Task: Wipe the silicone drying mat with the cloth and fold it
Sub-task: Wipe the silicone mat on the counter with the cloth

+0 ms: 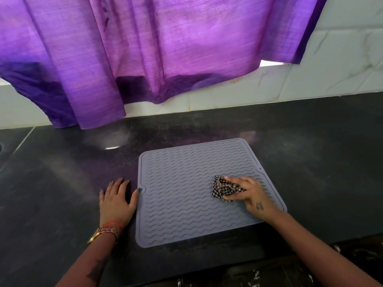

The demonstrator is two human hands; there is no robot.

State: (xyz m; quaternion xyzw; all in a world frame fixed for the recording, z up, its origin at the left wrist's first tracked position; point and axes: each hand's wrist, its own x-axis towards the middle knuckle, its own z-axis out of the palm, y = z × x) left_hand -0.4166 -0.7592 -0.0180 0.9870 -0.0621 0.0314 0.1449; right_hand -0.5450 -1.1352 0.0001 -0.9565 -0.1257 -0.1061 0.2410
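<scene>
Both hands are working: right grip (244, 193) clutching the cloth (224, 189), unwiped mat (186, 193) stretching leftward; left hand (117, 200) lying flat, steadying its edge.

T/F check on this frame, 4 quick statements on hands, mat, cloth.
1. The mat lies flat and unfolded on the dark counter. True.
2. The left hand holds the cloth. False: the right hand grips the checkered cloth.
3. The left hand lies flat beside the mat, thumb on its edge. True.
4. The cloth rests on the counter, off the mat. False: it is on the mat's ribbed surface.
</scene>
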